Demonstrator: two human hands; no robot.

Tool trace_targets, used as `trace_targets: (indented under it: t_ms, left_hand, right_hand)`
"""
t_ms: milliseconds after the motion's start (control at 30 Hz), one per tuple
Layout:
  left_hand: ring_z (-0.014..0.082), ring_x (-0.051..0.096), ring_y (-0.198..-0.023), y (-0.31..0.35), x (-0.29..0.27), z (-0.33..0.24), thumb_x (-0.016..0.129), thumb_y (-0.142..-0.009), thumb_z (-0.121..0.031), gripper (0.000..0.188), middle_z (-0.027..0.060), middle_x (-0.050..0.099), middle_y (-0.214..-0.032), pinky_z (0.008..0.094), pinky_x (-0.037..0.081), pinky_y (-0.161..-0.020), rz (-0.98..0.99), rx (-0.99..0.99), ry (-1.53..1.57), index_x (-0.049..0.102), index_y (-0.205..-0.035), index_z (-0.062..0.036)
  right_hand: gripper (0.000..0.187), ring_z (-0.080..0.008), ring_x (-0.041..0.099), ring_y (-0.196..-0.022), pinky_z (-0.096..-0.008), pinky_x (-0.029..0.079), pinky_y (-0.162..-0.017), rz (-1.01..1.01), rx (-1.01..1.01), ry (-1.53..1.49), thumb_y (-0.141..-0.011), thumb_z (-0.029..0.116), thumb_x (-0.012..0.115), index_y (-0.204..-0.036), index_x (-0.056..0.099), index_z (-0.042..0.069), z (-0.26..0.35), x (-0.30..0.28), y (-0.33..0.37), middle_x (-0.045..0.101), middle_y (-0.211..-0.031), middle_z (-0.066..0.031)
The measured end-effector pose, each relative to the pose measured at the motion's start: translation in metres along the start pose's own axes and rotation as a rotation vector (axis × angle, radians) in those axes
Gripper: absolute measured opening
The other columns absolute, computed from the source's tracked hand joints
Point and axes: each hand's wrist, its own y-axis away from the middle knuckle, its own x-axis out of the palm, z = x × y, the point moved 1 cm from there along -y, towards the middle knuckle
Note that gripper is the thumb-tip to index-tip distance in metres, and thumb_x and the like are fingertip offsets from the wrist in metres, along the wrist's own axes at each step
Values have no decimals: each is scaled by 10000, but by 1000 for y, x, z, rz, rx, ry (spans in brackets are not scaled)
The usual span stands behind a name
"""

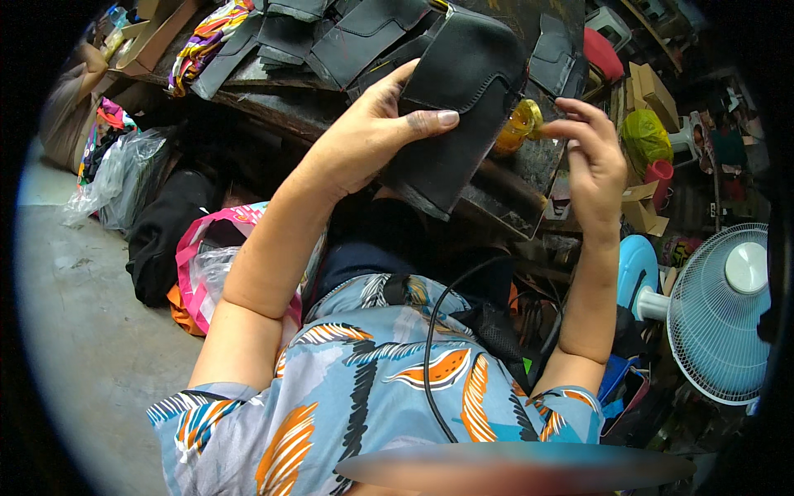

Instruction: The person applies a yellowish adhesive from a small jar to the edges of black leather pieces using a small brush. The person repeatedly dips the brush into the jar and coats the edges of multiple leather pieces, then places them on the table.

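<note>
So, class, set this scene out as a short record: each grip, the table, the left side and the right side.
Left grip: holds a black piece with a curved flap
Right grip: raised beside an amber jar; anything held is unclear
Table: more black pieces, patterned cloth
Left side: pink-edged bag
Right side: fan

Upper centre: black case [473, 74], held by left grip [387, 112]; right grip [597, 157], fingers bent, near amber container [519, 124]; black pieces [364, 37] on tabletop [281, 113]. Lower right: white fan [746, 269].

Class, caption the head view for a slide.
Left hand holds a black pouch; right hand near an amber jar.
</note>
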Motion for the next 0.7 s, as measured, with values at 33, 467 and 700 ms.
trace_targets:
  t_ms: [33, 467, 700]
  left_hand:
    - [185, 691, -991, 0, 2, 0, 756, -876, -139, 604, 131, 674, -1143, 315, 601, -835, 7, -10, 7, 459, -1378, 17]
    - [131, 659, -1001, 1, 13, -9, 733, -913, -152, 538, 94, 668, -1153, 287, 575, -848, 70, 133, 35, 480, -1362, 2]
    - [134, 674, -963, -5, 20, -6, 742, -908, -175, 539, 95, 675, -1128, 284, 577, -831, 73, 152, 45, 489, -1349, 2]
  right_hand:
    - [378, -210, 605, -1100, -325, 462, -949, -35, 54, -274, -830, -88, 511, -1095, 738, 57, 6, -3, 1, 634, -1199, -98]
    - [439, -179, 596, -840, -312, 475, -816, -204, -168, 23, -880, 60, 605, -1302, 677, 159, 26, 7, -3, 627, -1106, -68]
    - [513, -136, 544, -1001, -274, 460, -899, 56, 188, -912, -892, 46, 510, -1401, 572, 43, 17, 23, 5, 593, -1230, -78]
